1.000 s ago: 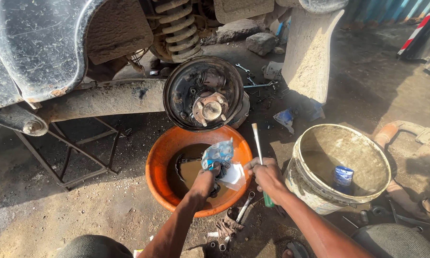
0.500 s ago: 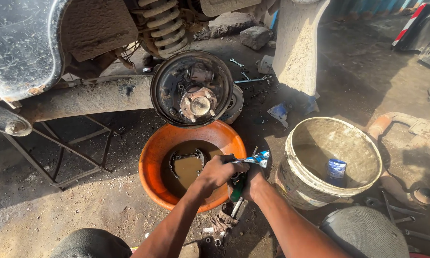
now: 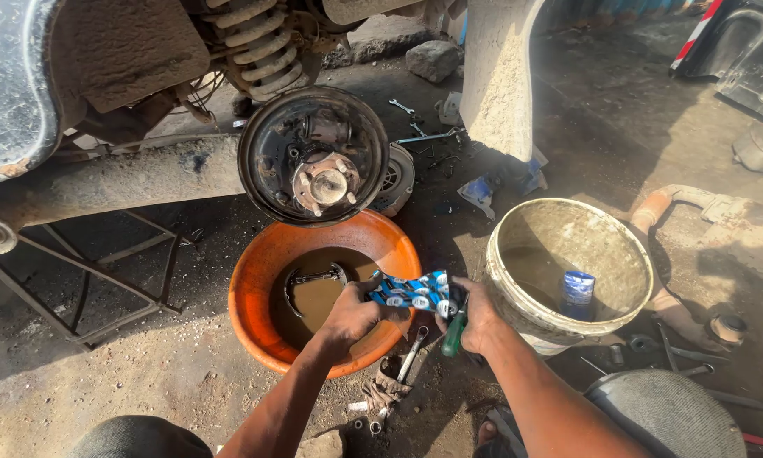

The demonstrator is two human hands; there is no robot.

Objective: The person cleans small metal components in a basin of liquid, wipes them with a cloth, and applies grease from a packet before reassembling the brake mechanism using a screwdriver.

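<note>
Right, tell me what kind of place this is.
Most likely an open-air roadside car repair yard: a vehicle raised with its wheel off, baring the brake backing plate, an orange basin of dirty liquid soaking parts, and spanners scattered on the dirt ground.

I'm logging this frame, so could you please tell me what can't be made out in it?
- Head view: the contents of the blue-and-white packet are hidden by its wrapper.
- The green-handled tool has its tip covered by the right hand and the packet.
- The brake shoes are partly sunk in murky liquid in the orange basin.
- The left hand hides the packet's near end.
</note>
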